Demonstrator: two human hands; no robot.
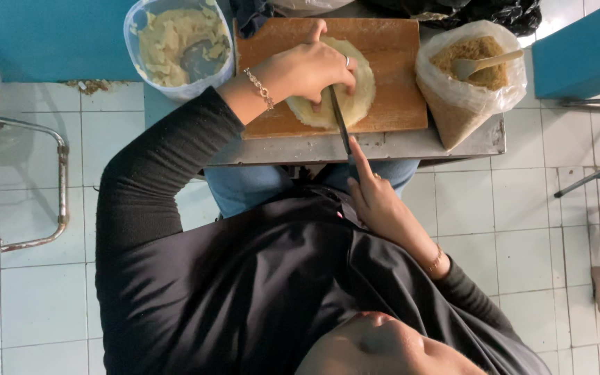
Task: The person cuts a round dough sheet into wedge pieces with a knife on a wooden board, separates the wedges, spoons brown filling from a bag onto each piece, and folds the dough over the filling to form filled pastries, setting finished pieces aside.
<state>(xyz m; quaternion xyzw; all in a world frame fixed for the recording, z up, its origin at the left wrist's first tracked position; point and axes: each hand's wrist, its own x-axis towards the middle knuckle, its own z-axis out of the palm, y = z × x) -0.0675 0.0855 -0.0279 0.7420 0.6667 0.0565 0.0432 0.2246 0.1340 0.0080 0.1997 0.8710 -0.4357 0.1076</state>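
White-tiled floor fills most of the view, with a grey metal tube rack standing at the left edge. At the far middle is a narrow steel-topped table, and on it lies a rectangular brown wooden cutting board. Left of the board sits a clear plastic tub holding pale yellow dough scraps. Right of the board stands an open clear plastic bag of brown crumbs with a wooden spoon stuck in its top.

A flat round of pale dough rests on the middle of the board. The left hand, wearing a bracelet and a ring, lies on top of the round, its fingers curled close together and pressing down. A thin dark-bladed knife crosses the near edge of the round, its tip under that hand. The right hand grips the knife's handle near the table edge, forefinger stretched straight along it and the other fingers folded around.
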